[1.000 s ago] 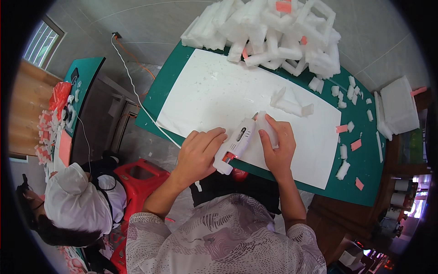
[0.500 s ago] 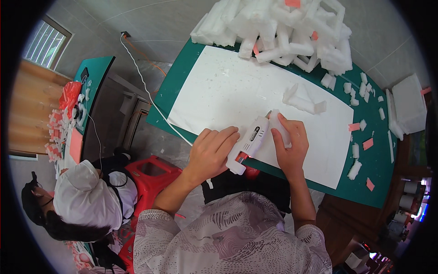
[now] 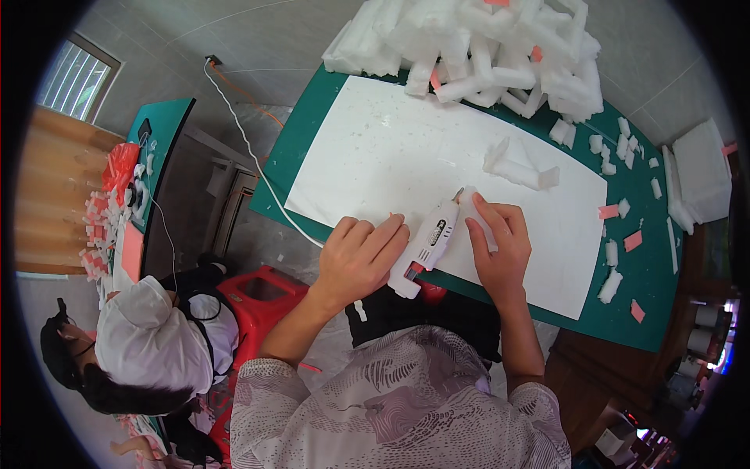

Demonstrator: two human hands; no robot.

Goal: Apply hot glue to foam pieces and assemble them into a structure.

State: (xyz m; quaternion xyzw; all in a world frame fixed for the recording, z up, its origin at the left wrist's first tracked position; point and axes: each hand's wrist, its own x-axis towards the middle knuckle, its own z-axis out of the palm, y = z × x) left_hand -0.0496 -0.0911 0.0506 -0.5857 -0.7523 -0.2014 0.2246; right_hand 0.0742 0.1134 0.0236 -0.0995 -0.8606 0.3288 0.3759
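Gripping a white glue gun in the left hand and pinching a small foam piece in the right hand, both at the near edge of the counter. Seemingly applying glue, with the nozzle just beside the foam piece, though cannot tell if touching. Calling next for steady aim, with fingertips kept away from the nozzle.

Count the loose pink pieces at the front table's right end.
3 visible: the upper pink piece by the white sheet, the middle pink piece, and the lower pink piece. More may be hidden.
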